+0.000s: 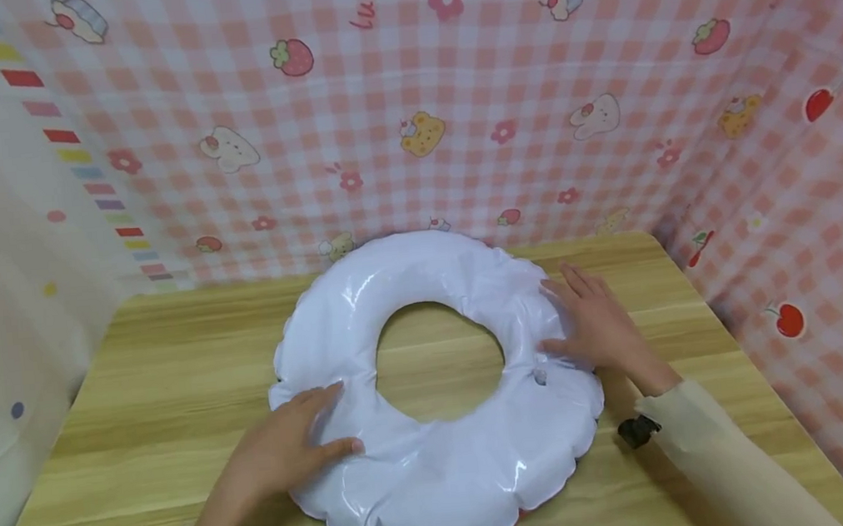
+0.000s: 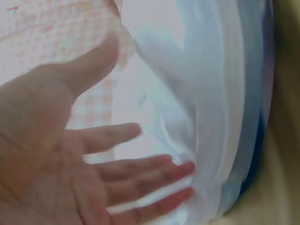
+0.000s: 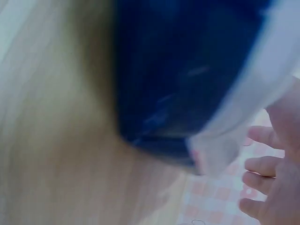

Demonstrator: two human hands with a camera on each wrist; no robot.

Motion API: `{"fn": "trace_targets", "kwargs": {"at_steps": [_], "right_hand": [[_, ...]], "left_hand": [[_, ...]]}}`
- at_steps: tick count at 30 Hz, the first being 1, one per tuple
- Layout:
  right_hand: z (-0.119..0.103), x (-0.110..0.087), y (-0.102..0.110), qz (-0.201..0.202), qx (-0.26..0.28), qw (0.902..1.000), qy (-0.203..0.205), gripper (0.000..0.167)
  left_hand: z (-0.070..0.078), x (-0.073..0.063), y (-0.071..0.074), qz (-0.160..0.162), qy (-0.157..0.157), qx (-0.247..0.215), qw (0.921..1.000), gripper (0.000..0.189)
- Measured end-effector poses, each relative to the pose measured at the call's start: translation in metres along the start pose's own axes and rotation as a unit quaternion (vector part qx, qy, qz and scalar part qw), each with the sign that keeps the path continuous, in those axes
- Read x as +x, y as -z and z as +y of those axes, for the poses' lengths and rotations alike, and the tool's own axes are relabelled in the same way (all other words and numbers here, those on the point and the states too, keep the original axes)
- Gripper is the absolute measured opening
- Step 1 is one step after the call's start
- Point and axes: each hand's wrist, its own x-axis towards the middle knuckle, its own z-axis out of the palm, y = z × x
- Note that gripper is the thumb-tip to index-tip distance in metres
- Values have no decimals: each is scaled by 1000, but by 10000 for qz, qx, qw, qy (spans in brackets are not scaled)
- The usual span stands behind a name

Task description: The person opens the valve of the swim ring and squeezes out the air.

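A white inflated swim ring (image 1: pixel 441 487) lies flat on the wooden table, its surface glossy and wrinkled along the seams. Its valve (image 1: pixel 540 378) shows on the right part of the ring. My left hand (image 1: pixel 276 455) is at the ring's left side, fingers spread over the white surface. On the opposite side my right hand (image 1: pixel 596 323) has its fingers spread at the ring's upper right edge. Both wrist views show straight fingers beside the ring; the right wrist view also shows the ring's dark blue underside (image 3: pixel 178 70).
The wooden table (image 1: pixel 142 421) carries the ring near its middle. Behind it hangs a pink checked cloth (image 1: pixel 391 90) with cartoon prints, which continues down the right side. A pale dotted cloth (image 1: pixel 6 249) hangs at the left.
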Motion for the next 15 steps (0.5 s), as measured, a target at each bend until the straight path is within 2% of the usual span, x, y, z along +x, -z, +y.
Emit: {"fn": "trace_targets", "kwargs": {"at_steps": [3, 6, 8, 11, 15], "right_hand": [[-5, -8, 5, -84, 590, 9982, 12, 89], [-13, -18, 8, -245, 1020, 9944, 145, 91], [-20, -25, 8, -349, 1057, 9932, 345, 99], [-27, -35, 4, -551, 918, 9926, 569, 117], [-31, -46, -4, -919, 716, 9914, 598, 138]], "left_hand": [[-8, 10, 5, 601, -484, -134, 9969, 81], [-17, 24, 10, 947, -968, -187, 9906, 89], [-23, 34, 13, 1016, -1212, -140, 9873, 99], [-31, 49, 17, 950, -1433, -27, 9851, 117], [-41, 68, 16, 619, -1545, 238, 9858, 143]]}}
